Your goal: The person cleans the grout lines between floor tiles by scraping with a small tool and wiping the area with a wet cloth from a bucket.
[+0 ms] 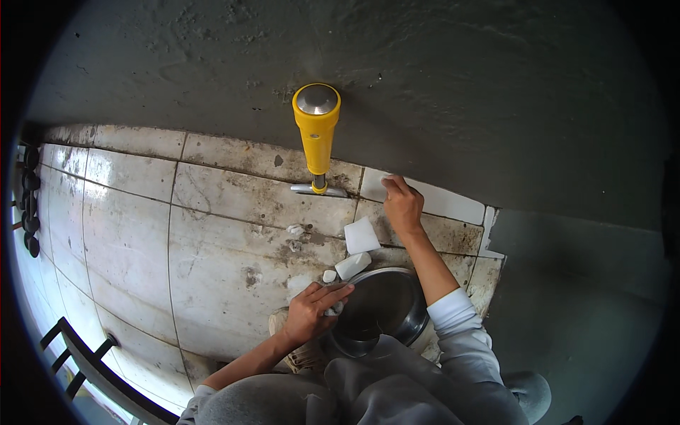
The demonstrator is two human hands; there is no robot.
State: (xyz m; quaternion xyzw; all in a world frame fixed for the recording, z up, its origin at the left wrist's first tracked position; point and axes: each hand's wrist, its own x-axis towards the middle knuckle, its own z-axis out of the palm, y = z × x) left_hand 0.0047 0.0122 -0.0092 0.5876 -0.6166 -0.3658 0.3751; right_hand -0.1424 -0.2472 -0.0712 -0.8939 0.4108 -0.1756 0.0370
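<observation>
The left hand grips a pale wad (334, 309) by the bowl (375, 304); the right hand (404, 207), curled, contents hidden, is at the white strip (450, 204) along the floor's (127, 234) wall edge.

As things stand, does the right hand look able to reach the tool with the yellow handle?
Probably yes: the yellow-handled tool is to the left of the right hand, and nothing visible lies between them. Whether that hand holds something is hard to tell.
</observation>
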